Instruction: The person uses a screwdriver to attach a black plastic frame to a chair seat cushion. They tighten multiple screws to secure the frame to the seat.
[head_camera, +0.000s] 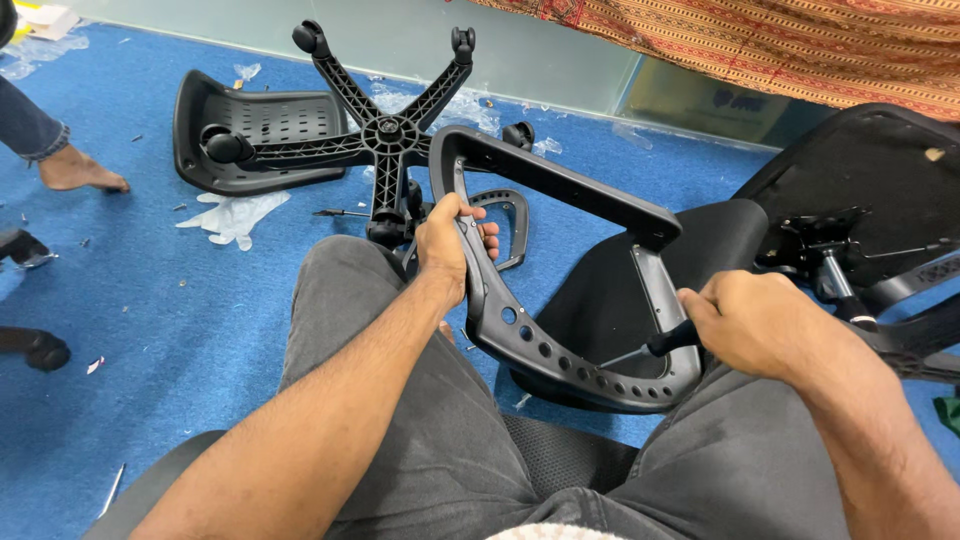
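Note:
My left hand (452, 240) grips the left upright of a black plastic chair armrest (560, 180), a loop-shaped frame with a row of holes along its lower bar. That frame leans against a black fabric chair seat (600, 300) standing on edge between my knees. My right hand (755, 320) is closed on the black handle of a screwdriver (660, 343); its metal shaft points left at the lower bar of the armrest. A second armrest (512, 225) lies on the floor behind the first.
A black five-star chair base with casters (385, 135) lies upside down on the blue carpet (150, 300), next to a black perforated plastic shell (265, 120). A chair back and tilt mechanism (840, 250) sit at right. Another person's bare foot (75, 170) is at left. Plastic wrap and scraps litter the floor.

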